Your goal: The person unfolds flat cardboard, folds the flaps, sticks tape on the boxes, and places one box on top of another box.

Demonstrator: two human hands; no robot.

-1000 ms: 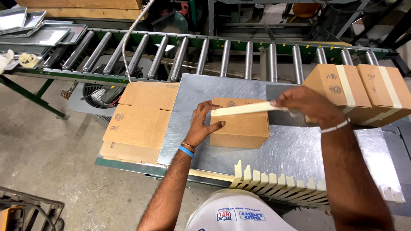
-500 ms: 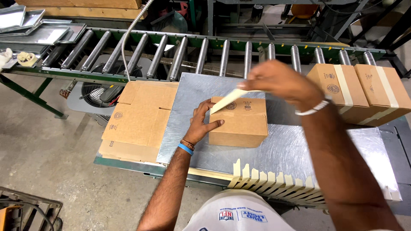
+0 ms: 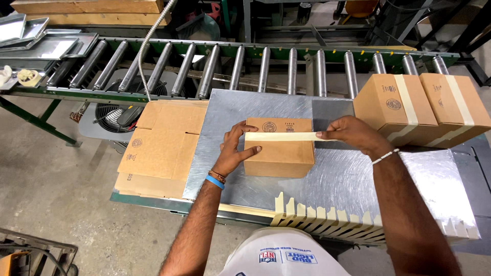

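A small brown cardboard box (image 3: 279, 158) sits on the shiny metal table (image 3: 337, 184). My left hand (image 3: 234, 151) presses against the box's left side and pins the left end of a cream tape strip (image 3: 281, 136) to it. My right hand (image 3: 353, 134) pinches the strip's right end just past the box's right edge, so the strip runs flat across the box top.
Two taped boxes (image 3: 396, 107) (image 3: 452, 107) stand at the right. Flat cardboard blanks (image 3: 163, 145) lie stacked to the left. Several cut tape strips (image 3: 327, 220) hang along the table's near edge. A roller conveyor (image 3: 255, 64) runs behind, with metal trays (image 3: 41, 43) and a fan (image 3: 115, 115).
My right hand has swung back to the right and lowered, laying the tape strip across the box top. My left hand has shifted up to hold the strip's left end.
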